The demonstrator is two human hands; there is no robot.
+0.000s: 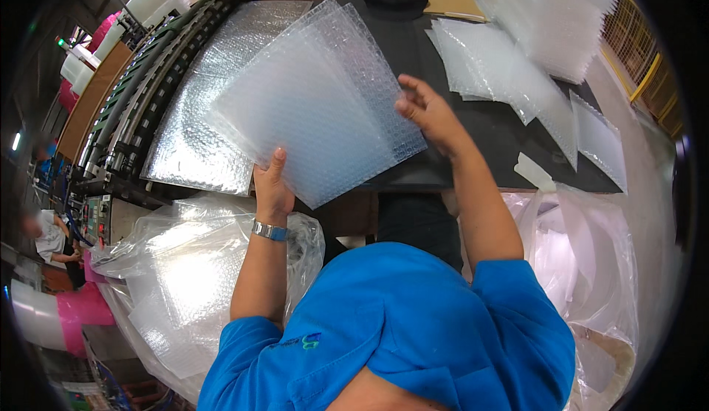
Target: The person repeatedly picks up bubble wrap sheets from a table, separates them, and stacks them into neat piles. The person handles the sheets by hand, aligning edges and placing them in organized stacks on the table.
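Note:
A stack of clear bubble-wrap sheets [317,101] is held tilted above a dark table [495,130]. My left hand [272,188] grips the stack's near lower edge, thumb on top; a metal watch is on that wrist. My right hand [427,112] holds the stack's right edge with fingers spread along it. Under the stack lies a larger sheet of bubble wrap [199,130] on the table's left part.
More bubble-wrap pieces [502,71] lie at the table's right and a pile [546,12] at the back right. Clear plastic bags with bubble wrap [185,278] hang below left and right [583,263]. A machine with rollers [140,86] runs along the left. Another person [48,237] stands far left.

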